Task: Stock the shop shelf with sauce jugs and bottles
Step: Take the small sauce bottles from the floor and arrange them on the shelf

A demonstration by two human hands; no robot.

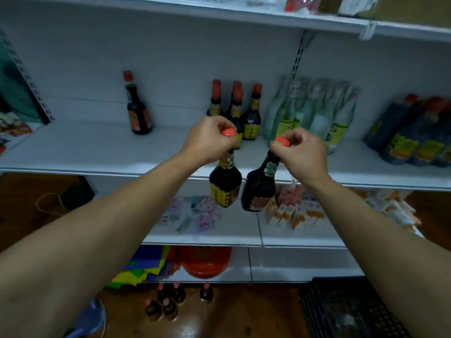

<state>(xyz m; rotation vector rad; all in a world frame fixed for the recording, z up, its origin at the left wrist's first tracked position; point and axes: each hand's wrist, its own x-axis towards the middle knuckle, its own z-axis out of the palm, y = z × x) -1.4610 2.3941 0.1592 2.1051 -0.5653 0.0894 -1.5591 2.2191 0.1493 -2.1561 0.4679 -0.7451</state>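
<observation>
My left hand (207, 140) grips a dark sauce bottle (225, 185) by its neck, just under the red cap. My right hand (301, 152) holds a second dark sauce bottle (258, 187) the same way. Both bottles hang in front of the edge of the white shelf (97, 152), the right one tilted. On the shelf behind them stands a group of several dark bottles (251, 115) with red caps. A single dark bottle (138, 111) stands alone further left.
Pale green bottles (314, 113) and dark sauce jugs (415, 132) fill the shelf's right part. Small packets lie on the lower shelf (200, 236). Several more sauce bottles (170, 301) stand on the wooden floor. A black crate (346, 311) is at the bottom right.
</observation>
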